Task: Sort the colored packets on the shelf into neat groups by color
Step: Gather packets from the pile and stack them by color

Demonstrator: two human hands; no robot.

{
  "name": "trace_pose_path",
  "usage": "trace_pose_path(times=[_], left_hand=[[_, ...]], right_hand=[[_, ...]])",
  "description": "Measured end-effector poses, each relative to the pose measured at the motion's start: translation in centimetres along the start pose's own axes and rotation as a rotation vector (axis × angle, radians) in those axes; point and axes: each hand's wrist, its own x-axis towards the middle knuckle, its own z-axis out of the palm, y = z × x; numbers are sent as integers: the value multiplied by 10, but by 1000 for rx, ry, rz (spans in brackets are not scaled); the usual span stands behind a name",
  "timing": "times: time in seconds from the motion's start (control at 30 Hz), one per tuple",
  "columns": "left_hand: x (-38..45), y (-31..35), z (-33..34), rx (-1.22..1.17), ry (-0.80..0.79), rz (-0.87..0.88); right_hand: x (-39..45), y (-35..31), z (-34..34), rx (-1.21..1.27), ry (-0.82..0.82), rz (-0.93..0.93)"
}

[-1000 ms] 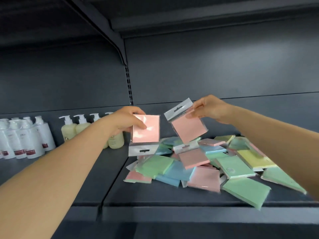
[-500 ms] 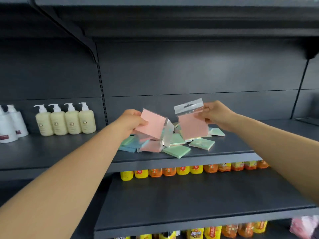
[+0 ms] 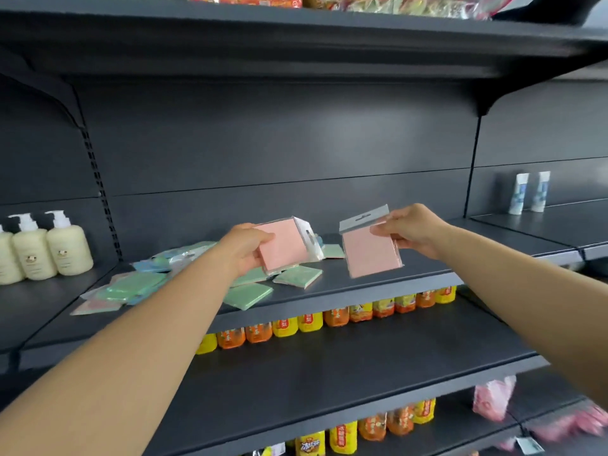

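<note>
My left hand (image 3: 245,251) and right hand (image 3: 411,233) each keep fingers clamped on a square pink plastic-wrapped packet (image 3: 283,246), now lifted clear of the mixed green-blue pile (image 3: 138,284) on the dark shelf (image 3: 362,284), starting a pink group.

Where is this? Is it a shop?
Most likely a shop. Dark metal shelves run in tiers, with rows of identical orange and yellow drink bottles, matching pump bottles and two tubes set out like stock.
</note>
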Motion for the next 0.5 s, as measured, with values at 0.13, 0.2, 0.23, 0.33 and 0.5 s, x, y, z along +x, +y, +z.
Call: trace_pose_path(times=[0.13, 0.2, 0.23, 0.33, 0.5], left_hand=[[35, -12, 75, -89, -32, -56], [58, -19, 115, -131, -23, -70], [70, -23, 135, -144, -8, -73], [106, -37, 201, -179, 58, -88], [159, -64, 301, -312, 103, -83]], right_hand=[[33, 31, -59, -4, 20, -17], [56, 46, -91, -23, 25, -37], [68, 52, -107, -37, 29, -51], [112, 73, -160, -62, 48, -86], [184, 120, -235, -39, 80, -100]])
